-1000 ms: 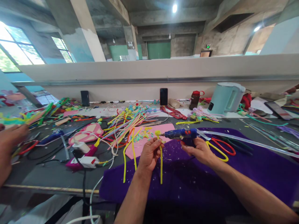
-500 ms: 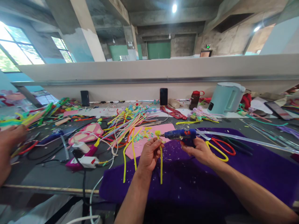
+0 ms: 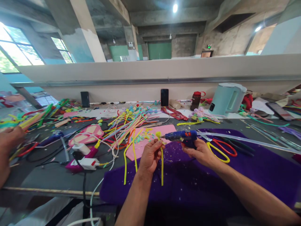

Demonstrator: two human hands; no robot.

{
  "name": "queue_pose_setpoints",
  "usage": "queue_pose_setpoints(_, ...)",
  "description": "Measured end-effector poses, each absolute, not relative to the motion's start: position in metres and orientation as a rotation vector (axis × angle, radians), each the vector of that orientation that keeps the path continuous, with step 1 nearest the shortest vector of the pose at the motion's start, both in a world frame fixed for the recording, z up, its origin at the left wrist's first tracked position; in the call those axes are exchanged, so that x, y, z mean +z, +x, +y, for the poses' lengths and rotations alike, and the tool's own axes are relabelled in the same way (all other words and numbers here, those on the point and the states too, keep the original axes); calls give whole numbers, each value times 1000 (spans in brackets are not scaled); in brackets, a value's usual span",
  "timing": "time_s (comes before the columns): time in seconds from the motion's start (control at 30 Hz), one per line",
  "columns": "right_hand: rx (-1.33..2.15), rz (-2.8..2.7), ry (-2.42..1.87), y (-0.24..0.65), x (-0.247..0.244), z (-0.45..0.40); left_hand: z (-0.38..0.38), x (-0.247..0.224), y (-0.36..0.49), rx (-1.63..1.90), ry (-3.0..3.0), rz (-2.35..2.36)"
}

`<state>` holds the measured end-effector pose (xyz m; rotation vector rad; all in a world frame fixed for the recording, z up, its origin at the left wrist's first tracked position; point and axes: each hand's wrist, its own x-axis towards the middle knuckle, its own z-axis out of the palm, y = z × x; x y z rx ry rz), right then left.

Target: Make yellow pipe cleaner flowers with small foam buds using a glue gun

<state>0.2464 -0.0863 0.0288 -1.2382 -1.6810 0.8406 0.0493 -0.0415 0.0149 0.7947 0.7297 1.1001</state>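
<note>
My left hand [image 3: 151,154] pinches a yellow pipe cleaner [image 3: 162,169] whose top end is curled into a small fuzzy knob and whose tail hangs straight down. In my right hand [image 3: 199,152] is a blue hot glue gun [image 3: 180,135], its nozzle pointing left and at or very near the yellow knob. A long clear glue stick [image 3: 237,138] runs out of the gun's back to the right. Below both hands spreads a purple cloth [image 3: 197,182]. Beyond my left hand lies a pink foam sheet [image 3: 134,152] with small yellow and teal pieces on it.
Scissors with red and yellow handles [image 3: 222,153] lie right of my hand. Pipe cleaners [image 3: 131,121] are heaped mid-table. Power plugs and cables [image 3: 88,163] crowd the left. A kettle [image 3: 227,99], bottle [image 3: 196,100] and phone [image 3: 164,97] stand behind. Another person's hand [image 3: 10,141] is far left.
Almost nothing differs. My hands, the glue gun and the yellow pipe cleaner keep their places, and the view has shifted very slightly. The other person's hand has moved a little left.
</note>
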Motion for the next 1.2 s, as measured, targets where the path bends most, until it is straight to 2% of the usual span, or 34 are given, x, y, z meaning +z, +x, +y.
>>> queue_pose_setpoints(0.47, 840, -1479, -1274, 254, 16, -52, -41, 14, 49, 1091, 689, 614)
queue_pose_setpoints(0.7, 861, -1672, -1659, 247, -21, 4, -40, 11, 48, 1031, 644, 471)
queue_pose_setpoints(0.77, 699, -1790, -1761, 246, -20, 6, -40, 10, 48, 1024, 628, 465)
queue_pose_setpoints(0.87, 139, -1999, -1842, 243, -5, -8, -39, 9, 50, 1015, 600, 478)
queue_pose_setpoints(0.93, 33, -2037, -1615, 238, 9, -25, -39, 8, 51, 995, 585, 493)
queue_pose_setpoints(1.07, 307, -2017, -1052, 219, 31, -54, -39, 8, 53, 963, 562, 500)
queue_pose_setpoints(1.2, 324, -2005, -861, 203, 33, -58, -38, 8, 54, 968, 534, 499)
